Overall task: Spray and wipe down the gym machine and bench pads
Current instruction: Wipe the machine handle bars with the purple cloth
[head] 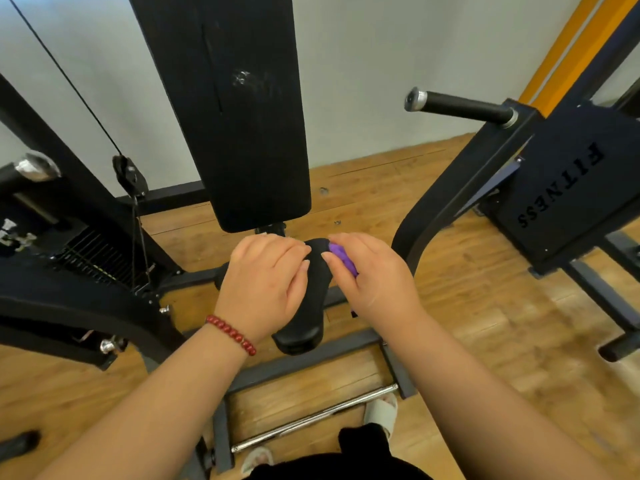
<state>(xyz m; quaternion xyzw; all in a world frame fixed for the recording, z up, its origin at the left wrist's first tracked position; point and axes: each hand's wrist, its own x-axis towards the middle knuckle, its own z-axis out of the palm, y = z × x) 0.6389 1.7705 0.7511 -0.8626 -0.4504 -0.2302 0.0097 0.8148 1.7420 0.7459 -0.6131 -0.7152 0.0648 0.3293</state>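
Narrow black padded seat (313, 282) lies under both hands, long axis running away toward the upright black back pad (239, 116). Left hand (266, 282) rests on it, fingers relaxed. Right hand (375, 282), curled round a small purple cloth (341, 258), sits at the seat's right edge, likely best placed to wipe.

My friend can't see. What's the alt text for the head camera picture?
On a gym machine's black seat pad, the left hand rests while the right hand holds a purple cloth at its edge. A black back pad rises behind.
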